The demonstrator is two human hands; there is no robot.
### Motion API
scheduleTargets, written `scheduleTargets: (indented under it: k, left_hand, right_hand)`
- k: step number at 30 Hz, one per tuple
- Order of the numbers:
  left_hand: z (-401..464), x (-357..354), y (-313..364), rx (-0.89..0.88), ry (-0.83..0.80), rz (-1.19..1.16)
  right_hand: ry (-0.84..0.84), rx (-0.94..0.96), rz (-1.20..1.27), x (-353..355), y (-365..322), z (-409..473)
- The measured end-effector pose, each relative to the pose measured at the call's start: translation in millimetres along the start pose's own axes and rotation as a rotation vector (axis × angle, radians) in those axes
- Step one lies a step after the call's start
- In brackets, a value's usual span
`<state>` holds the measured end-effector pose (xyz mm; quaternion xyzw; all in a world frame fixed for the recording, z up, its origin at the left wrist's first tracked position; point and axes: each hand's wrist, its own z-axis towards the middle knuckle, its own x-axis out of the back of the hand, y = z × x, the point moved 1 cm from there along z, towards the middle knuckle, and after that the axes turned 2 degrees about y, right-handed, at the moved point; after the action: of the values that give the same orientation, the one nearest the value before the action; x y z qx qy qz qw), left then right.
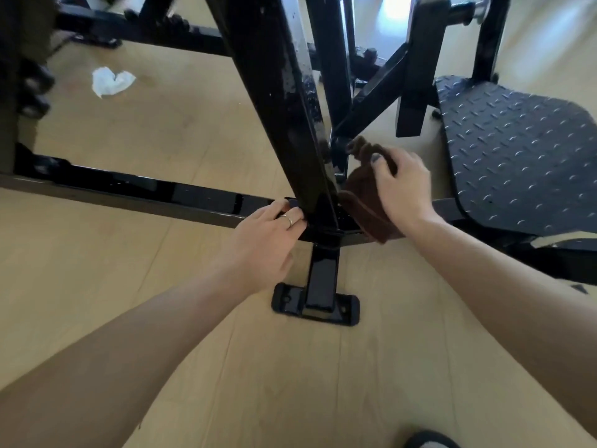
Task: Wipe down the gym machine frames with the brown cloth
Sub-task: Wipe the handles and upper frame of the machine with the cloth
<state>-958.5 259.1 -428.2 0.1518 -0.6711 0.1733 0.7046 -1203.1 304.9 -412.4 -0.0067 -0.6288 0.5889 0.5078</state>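
Observation:
A glossy black slanted frame post (281, 101) of the gym machine meets a low horizontal base bar (145, 194) at a joint near the floor. My right hand (403, 185) grips the bunched brown cloth (365, 202) and holds it against the right side of the post's foot. My left hand (268, 234), with a ring on one finger, curls its fingers over the base bar just left of the joint. A short black foot bracket (318, 295) extends from the joint toward me on the wooden floor.
A black diamond-plate footplate (517, 156) lies to the right. More black frame tubes (416, 69) cross behind the post. A crumpled white tissue (111, 80) lies on the light wooden floor at upper left. The toe of a slipper (429, 441) shows at the bottom edge.

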Motion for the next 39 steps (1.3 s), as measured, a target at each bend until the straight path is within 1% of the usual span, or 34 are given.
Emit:
scheduleTargets:
  k: [2,4,5,6,8,11,13,16,18,20,22,23,24,26,27,29,31,32,33,34,36,37,38,39]
  left_hand:
    - [-1.1,-1.5,0.8,-0.013,0.021,0.014]
    - [-0.9,-4.9,-0.2,-0.018,0.047,0.035]
    - [-0.9,-7.0,-0.9,-0.018,0.050,0.035]
    - [-1.3,-9.0,-1.8,-0.022,0.043,0.036]
    - [-0.9,-13.4,-3.0,-0.033,0.015,0.059]
    - [2.2,-17.1,-3.1,-0.034,0.015,0.088]
    - [3.8,-19.4,-2.0,-0.031,0.026,0.096]
    - [5.2,-25.6,-1.8,-0.040,0.022,0.098]
    - [5.0,-30.1,-2.5,-0.042,0.034,0.104]
    - [5.0,-30.3,-2.6,-0.029,0.063,0.095]
    - [4.8,-28.1,-1.2,-0.019,0.058,0.081]
    - [4.5,-26.9,-0.8,-0.014,0.045,0.075]
    - [4.8,-25.1,-0.6,-0.011,0.021,0.072]
    - [5.4,-21.9,0.5,-0.010,-0.017,0.074]
    - [5.0,-19.9,1.1,-0.009,-0.017,0.075]
    - [3.4,-12.6,2.8,0.005,-0.003,0.062]
    - [1.9,-4.4,5.5,0.011,0.006,0.071]
    - [1.3,1.2,7.0,0.018,-0.003,0.088]
    - [-0.7,6.1,8.4,0.026,-0.025,0.099]
    - [-4.2,8.5,8.6,0.030,-0.064,0.095]
    - [-13.6,7.4,4.9,0.044,-0.128,0.009]
    - [-17.7,9.7,2.2,0.056,-0.133,-0.033]
    - [-19.0,13.5,-0.6,0.073,-0.103,-0.081]
    - [-18.8,19.5,-2.9,0.111,-0.041,-0.142]
  right_hand:
    - [-0.152,0.037,-0.036,-22.4,-2.0,21.9]
    - [-0.407,0.059,-0.119,-44.2,-4.6,42.2]
    - [-0.538,0.074,-0.206,-54.0,-5.7,50.6]
    - [-0.635,0.097,-0.295,-61.8,-6.5,57.2]
    - [-0.727,0.138,-0.404,-73.4,-3.6,67.3]
    - [-0.759,0.181,-0.417,-78.8,11.6,75.6]
    - [-0.682,0.205,-0.402,-77.5,24.1,86.2]
    - [-0.555,0.172,-0.395,-79.8,33.3,111.8]
    - [-0.514,0.172,-0.453,-89.4,32.4,118.2]
    - [-0.452,0.172,-0.524,-99.9,31.2,112.8]
    - [-0.416,0.172,-0.551,-101.2,27.4,102.9]
    - [-0.448,0.188,-0.543,-98.2,24.9,98.8]
    - [-0.518,0.223,-0.532,-94.0,22.4,95.2]
    - [-0.719,0.309,-0.488,-84.4,17.7,83.3]
    - [-0.803,0.321,-0.440,-80.0,15.6,76.2]
    - [-0.901,0.286,-0.359,-72.0,10.6,67.9]
    - [-0.942,0.248,-0.352,-61.4,5.3,65.2]
    - [-0.935,0.231,-0.338,-56.4,4.6,64.2]
    - [-0.895,0.216,-0.305,-51.1,4.5,62.4]
    - [-0.817,0.199,-0.256,-45.5,2.5,59.6]
    - [-0.567,0.151,-0.093,-30.6,-5.1,50.4]
    - [-0.449,0.097,0.040,-20.7,-12.2,46.7]
    - [-0.365,0.005,0.218,-9.6,-20.1,44.3]
    - [-0.324,-0.103,0.425,3.0,-30.2,40.9]
